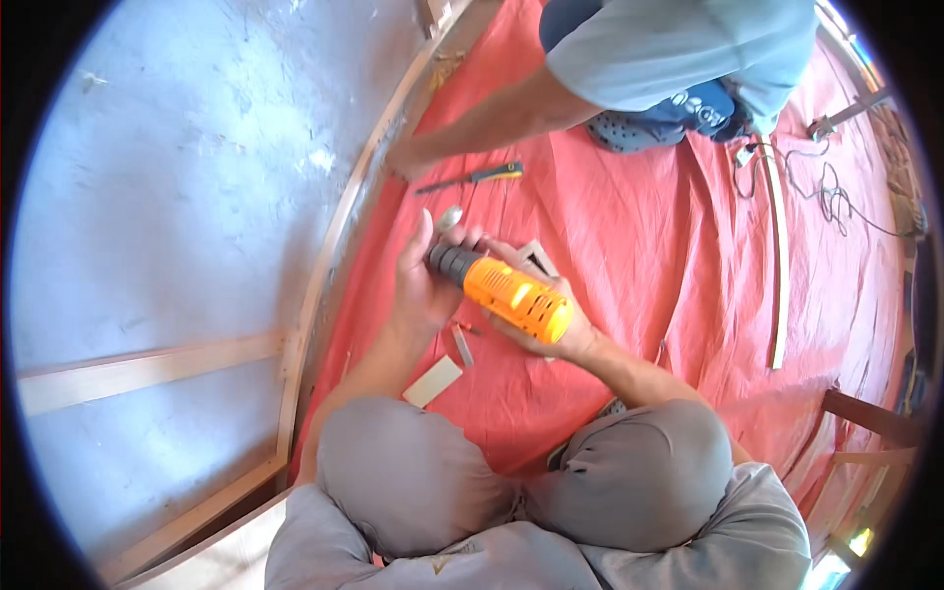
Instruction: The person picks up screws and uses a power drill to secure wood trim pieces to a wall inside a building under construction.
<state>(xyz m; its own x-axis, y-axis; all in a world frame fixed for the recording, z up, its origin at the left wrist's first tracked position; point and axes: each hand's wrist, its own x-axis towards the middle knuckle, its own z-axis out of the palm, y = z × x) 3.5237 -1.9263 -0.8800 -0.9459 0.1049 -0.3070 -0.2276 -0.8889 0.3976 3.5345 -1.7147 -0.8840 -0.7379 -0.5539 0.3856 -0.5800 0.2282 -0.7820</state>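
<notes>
Low over the red sheet [565,202], in the head camera's view, it's the drill [513,297] that takes centre stage, orange-bodied, its dark chuck [452,264] angled up and to the left! The right hand [573,329] has it, wrapped around the far end of the body. Over at the front, the left hand [421,285] is right beside the chuck, thumb raised, its fingers partly behind the drill (whether they grip anything, I can't tell). Just past the thumb sits a small, round, pale object [450,218], too blurred to name. Below the hands, on the sheet, lie a pale wooden block [433,382] and a narrower piece [462,345]. Further up, a long-bladed tool [499,172] with a yellow and black handle lies flat, and near it a co-worker [688,49] leans in, one arm stretched to the wooden edge of the bluish panel [197,187]. Off to the right, a long wooden strip [779,265] and a tangled cable [834,205]!
</notes>
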